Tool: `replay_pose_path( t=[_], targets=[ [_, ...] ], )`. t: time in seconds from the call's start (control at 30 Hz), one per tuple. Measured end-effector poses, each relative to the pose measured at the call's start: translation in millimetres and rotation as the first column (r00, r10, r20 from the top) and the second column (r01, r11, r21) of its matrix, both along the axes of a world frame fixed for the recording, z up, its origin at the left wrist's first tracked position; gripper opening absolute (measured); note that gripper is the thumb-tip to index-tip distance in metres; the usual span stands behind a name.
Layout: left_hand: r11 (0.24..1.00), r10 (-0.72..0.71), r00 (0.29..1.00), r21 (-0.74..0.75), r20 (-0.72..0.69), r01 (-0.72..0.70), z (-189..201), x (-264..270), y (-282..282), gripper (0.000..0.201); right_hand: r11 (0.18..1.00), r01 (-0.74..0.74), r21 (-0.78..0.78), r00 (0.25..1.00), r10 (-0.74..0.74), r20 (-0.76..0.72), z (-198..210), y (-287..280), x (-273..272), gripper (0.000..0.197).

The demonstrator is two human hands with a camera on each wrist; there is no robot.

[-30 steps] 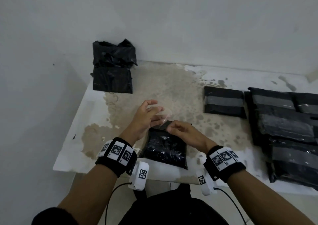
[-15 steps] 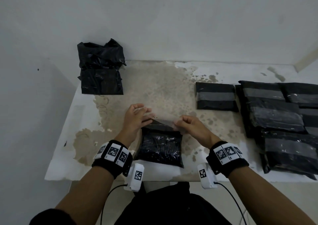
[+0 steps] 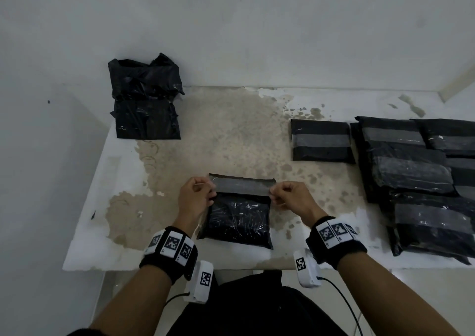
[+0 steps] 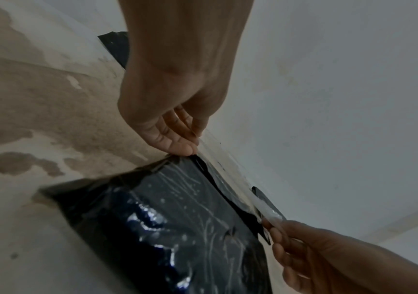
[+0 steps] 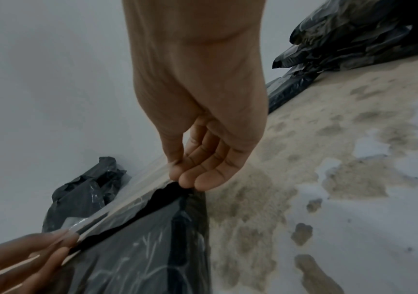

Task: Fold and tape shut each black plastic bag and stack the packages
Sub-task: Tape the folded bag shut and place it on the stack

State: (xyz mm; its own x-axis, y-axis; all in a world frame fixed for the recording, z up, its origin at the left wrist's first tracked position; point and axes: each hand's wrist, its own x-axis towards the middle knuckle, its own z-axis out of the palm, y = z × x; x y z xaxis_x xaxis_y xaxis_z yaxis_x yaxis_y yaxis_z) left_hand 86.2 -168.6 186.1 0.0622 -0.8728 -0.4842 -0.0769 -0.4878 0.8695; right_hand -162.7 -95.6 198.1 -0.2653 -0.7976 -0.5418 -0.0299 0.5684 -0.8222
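Black plastic bag (image 3: 239,217) — flat at table's (image 3: 84,245) near edge (flap folded). Clear tape strip (image 3: 241,185) stretched taut across fold, one end pinched by left hand (image 3: 196,199), other by right hand (image 3: 293,197) — presumably for wrinkle-free sealing.

Glossy crinkled black plastic bag (image 3: 239,220), clear shiny tape (image 3: 241,185), rough, stained table (image 3: 226,135).
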Motion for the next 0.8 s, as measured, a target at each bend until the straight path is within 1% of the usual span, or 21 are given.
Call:
replay_pose_path(
  t=[0.07, 0.13, 0.2, 0.27, 0.5, 0.67, 0.8],
  targets=[
    [1.000, -0.021, 0.996, -0.021, 0.085, 0.023, -7.8, 2.7, -0.6, 0.003, 1.000, 0.021, 0.002, 0.999, -0.021, -0.030, -4.0, 1.9, 3.4, 0.013],
    [0.997, -0.046, 0.984, -0.052, 0.172, 0.055, -14.0, 4.8, -1.2, 0.006, 1.000, 0.031, -0.003, 0.997, -0.031, -0.064, -6.3, 2.9, 5.9, 0.014],
    [0.995, -0.062, 0.975, -0.066, 0.215, 0.078, -19.3, 7.5, -1.5, 0.006, 1.000, 0.021, -0.002, 0.995, -0.021, -0.095, -8.8, 3.6, 7.5, 0.018],
    [0.993, -0.082, 0.972, -0.062, 0.222, 0.098, -23.8, 10.1, 0.0, 0.003, 1.000, 0.013, 0.003, 0.995, -0.012, -0.102, -10.7, 4.7, 8.2, 0.018],
    [0.994, -0.101, 0.969, -0.028, 0.225, 0.110, -33.9, 15.6, 0.4, 0.007, 1.000, 0.008, -0.003, 0.989, -0.008, -0.145, -15.7, 7.5, 9.8, 0.020],
    [0.994, -0.109, 0.971, -0.006, 0.213, 0.113, -37.5, 16.3, -1.9, 0.008, 1.000, -0.011, -0.021, 0.979, 0.006, -0.206, -20.8, 9.3, 10.1, 0.015],
    [0.993, -0.115, 0.968, -0.008, 0.225, 0.120, -38.1, 14.9, -3.7, 0.009, 1.000, 0.013, -0.028, 0.965, -0.020, -0.262, -26.1, 12.3, 14.9, 0.013]
  ],
)
